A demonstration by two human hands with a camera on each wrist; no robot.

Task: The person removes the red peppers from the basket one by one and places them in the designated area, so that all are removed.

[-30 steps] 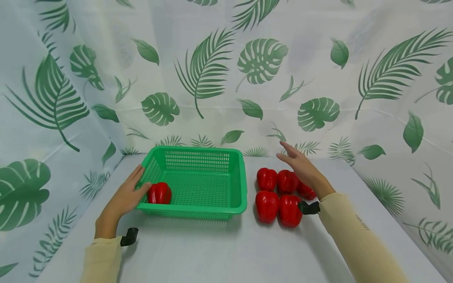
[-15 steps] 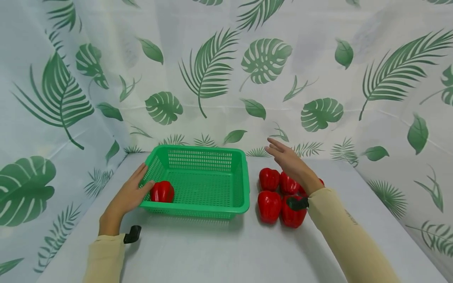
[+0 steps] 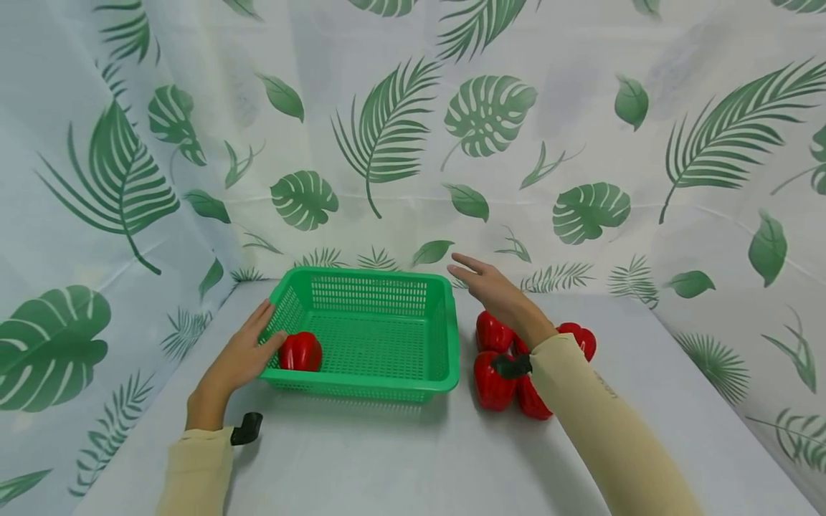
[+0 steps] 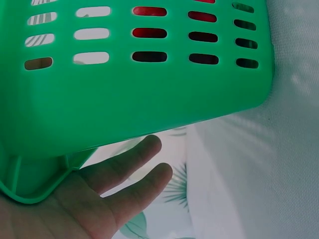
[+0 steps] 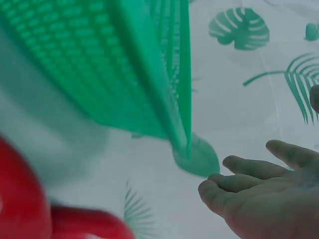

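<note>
A green slotted basket [image 3: 361, 390] stands on the white table, with one red bell pepper [image 3: 301, 352] in its near left corner. My left hand [image 3: 240, 357] rests at the basket's left rim, its thumb over the edge near that pepper. Two straight fingers [image 4: 134, 191] of it show below the rim in the left wrist view. My right hand [image 3: 493, 290] is raised behind the basket's right end, fingers extended, holding nothing. Beneath the right forearm sit several more red bell peppers [image 3: 494, 382], partly hidden by the arm.
A white cloth [image 3: 387, 215] printed with green leaves hangs behind and at both sides of the table [image 3: 361, 459]. The loose peppers stand close together just right of the basket.
My right hand has moved left from above the loose peppers toward the basket's right end. The left hand stays at the rim. The whole view has shifted slightly.
</note>
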